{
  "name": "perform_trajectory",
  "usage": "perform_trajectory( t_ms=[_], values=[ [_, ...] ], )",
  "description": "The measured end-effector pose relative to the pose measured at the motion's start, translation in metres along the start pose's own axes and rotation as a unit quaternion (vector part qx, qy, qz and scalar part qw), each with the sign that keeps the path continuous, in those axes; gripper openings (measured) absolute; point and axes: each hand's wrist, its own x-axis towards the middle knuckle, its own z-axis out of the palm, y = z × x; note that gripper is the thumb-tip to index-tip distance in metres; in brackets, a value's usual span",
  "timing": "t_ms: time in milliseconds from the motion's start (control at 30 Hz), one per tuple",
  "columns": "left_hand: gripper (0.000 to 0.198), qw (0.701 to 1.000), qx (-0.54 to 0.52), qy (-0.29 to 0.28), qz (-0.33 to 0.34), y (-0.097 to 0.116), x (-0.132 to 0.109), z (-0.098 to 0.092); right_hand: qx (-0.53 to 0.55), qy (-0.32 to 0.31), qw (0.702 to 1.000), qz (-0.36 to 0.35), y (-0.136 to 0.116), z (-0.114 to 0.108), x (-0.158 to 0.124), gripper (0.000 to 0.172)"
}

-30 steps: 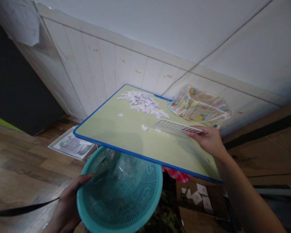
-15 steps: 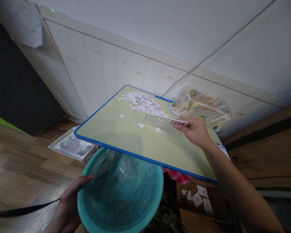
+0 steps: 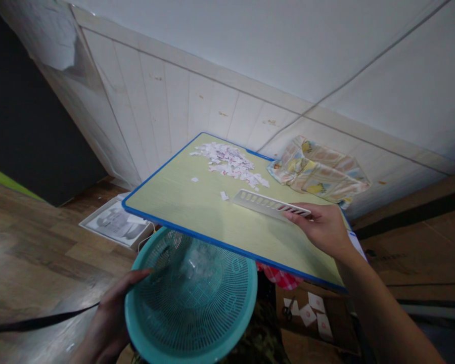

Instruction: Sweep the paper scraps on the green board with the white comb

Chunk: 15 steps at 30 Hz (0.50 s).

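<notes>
My right hand (image 3: 322, 226) is closed on one end of a white slotted plastic strip (image 3: 263, 203), held low over the yellow-green tabletop (image 3: 167, 194). Beyond the strip lies a spread pile of small torn paper pieces (image 3: 227, 159). One loose scrap (image 3: 224, 195) is just left of the strip, and another scrap (image 3: 194, 179) lies farther left. With my left hand (image 3: 111, 316) I grip the left rim of a turquoise plastic basket (image 3: 191, 323), tucked below the table's front edge. Something clear and crumpled, perhaps plastic, lies inside it.
A patterned cloth (image 3: 320, 172) is bunched at the table's back right, against the white wall. To the left, a shallow white box (image 3: 116, 222) rests on the floor. Scissors (image 3: 288, 309) and several white cards (image 3: 308, 314) lie low at the right, near a large brown cardboard box (image 3: 420, 237).
The white strip has moved toward me and slightly right, away from the paper pile. A scrap that lay in front of it is out of sight. My left hand still holds the basket.
</notes>
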Motion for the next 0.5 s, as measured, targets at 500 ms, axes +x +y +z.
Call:
perform_trajectory(
  t_ms=[500],
  values=[
    [0.012, 1.000, 0.012, -0.006, -0.018, 0.001, -0.002, 0.004, 0.025, -0.016, 1.000, -0.009, -0.013, 0.009, -0.011, 0.017]
  ],
)
